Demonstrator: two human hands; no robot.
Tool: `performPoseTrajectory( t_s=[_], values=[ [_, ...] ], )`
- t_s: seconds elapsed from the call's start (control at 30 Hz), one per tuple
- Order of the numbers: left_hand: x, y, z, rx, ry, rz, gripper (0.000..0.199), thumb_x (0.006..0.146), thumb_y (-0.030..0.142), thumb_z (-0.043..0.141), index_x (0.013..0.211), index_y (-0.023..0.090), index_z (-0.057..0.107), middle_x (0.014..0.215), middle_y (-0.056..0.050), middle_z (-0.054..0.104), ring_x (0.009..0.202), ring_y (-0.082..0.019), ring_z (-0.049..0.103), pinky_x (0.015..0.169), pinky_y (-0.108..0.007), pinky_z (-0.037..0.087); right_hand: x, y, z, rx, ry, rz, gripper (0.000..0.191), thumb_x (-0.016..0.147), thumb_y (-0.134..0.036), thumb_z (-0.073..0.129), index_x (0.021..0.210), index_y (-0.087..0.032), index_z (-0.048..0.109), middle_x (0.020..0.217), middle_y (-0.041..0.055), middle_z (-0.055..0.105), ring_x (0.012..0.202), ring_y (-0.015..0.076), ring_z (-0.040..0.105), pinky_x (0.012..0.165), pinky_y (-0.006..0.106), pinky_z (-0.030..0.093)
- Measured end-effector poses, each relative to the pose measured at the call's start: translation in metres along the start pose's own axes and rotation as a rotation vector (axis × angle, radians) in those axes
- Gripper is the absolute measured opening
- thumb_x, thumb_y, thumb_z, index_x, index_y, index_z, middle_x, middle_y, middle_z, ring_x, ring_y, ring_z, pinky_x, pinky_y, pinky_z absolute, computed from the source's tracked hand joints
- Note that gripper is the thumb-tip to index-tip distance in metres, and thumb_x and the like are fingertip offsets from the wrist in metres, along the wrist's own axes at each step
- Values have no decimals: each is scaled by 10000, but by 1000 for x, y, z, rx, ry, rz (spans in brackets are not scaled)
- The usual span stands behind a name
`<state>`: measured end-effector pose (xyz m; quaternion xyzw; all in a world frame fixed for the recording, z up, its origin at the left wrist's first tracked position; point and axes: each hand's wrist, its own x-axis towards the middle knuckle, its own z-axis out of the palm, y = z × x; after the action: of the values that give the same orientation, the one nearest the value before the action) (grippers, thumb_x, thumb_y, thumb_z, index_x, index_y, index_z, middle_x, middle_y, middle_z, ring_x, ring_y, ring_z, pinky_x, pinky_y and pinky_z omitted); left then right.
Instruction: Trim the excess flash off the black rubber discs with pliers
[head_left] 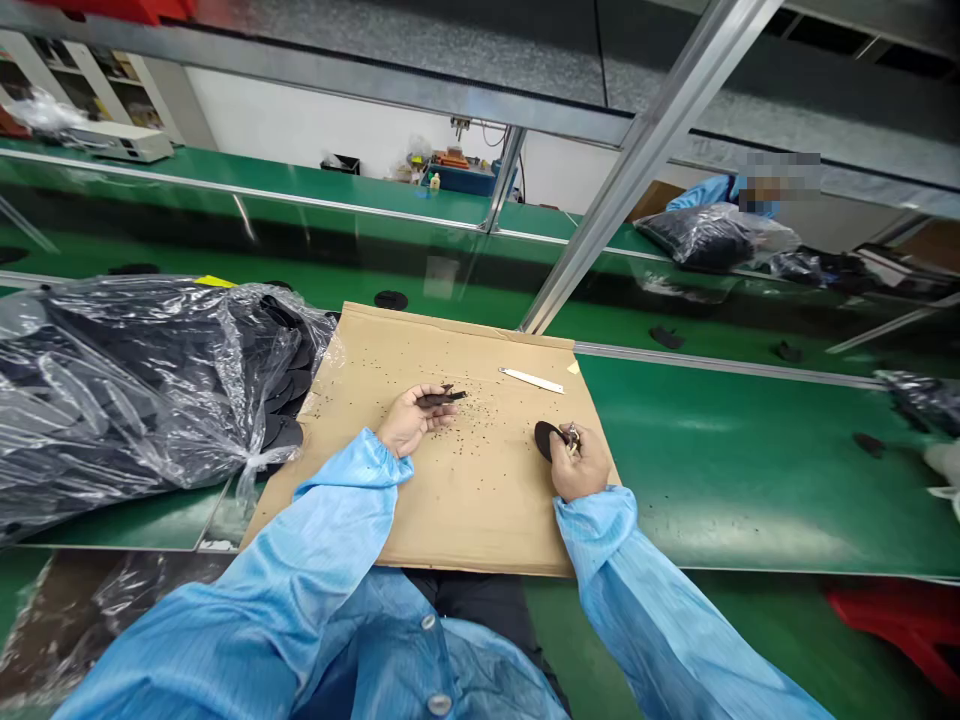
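Note:
Over a brown cardboard sheet [465,510] sprinkled with small black bits, my left hand [411,420] holds a thin dark piece [441,398] between its thumb and fingers. My right hand [581,465], near the sheet's right side, is closed around a round black disc [546,440] and a small metal tool [572,438], whose shape is mostly hidden by the fingers. A white flat blade-like strip [532,380] lies on the cardboard between and beyond the hands.
A large clear bag of black discs [150,400] stands at the left, against the cardboard. The green bench [720,470] extends right. A slanted metal post [600,220] rises behind the cardboard. Another person's blue sleeve [701,193] shows at the back right.

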<state>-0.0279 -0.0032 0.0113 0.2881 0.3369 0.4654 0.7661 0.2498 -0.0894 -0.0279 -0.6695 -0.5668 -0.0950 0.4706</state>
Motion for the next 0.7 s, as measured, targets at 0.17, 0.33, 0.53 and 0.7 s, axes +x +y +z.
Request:
performPoseTrajectory(
  t_s=[0.17, 0.33, 0.53, 0.7],
  values=[
    [-1, 0, 3, 64, -106, 63, 466, 581, -21, 636, 1025, 119, 613, 978, -98, 688, 834, -172, 668, 695, -248, 520, 17, -22, 7, 59, -161, 21, 213, 805, -369, 563, 874, -176, 619, 838, 70, 646, 796, 208, 607, 777, 357, 494],
    [6, 0, -1, 4, 32, 143, 354, 665, 141, 706, 988, 139, 562, 960, -73, 662, 733, -150, 656, 692, -290, 535, 50, -74, 48, 197, -318, -18, 291, 827, -443, 569, 893, -170, 644, 867, 82, 640, 856, 221, 594, 812, 377, 487],
    [18, 7, -7, -154, 127, 97, 378, 679, 69, 674, 1024, 134, 534, 859, -45, 652, 575, -106, 611, 574, -233, 508, 49, -104, 90, 239, -300, -130, 351, 882, -431, 521, 1074, -156, 626, 898, 85, 564, 846, 210, 562, 812, 373, 487],
    [19, 13, -8, -235, 137, 31, 290, 691, 35, 638, 957, 126, 565, 799, -45, 642, 520, -93, 567, 495, -209, 457, 39, -101, 90, 128, -469, -320, 519, 828, -342, 578, 1282, -104, 495, 1022, 139, 540, 951, 271, 526, 867, 445, 470]
  ],
)
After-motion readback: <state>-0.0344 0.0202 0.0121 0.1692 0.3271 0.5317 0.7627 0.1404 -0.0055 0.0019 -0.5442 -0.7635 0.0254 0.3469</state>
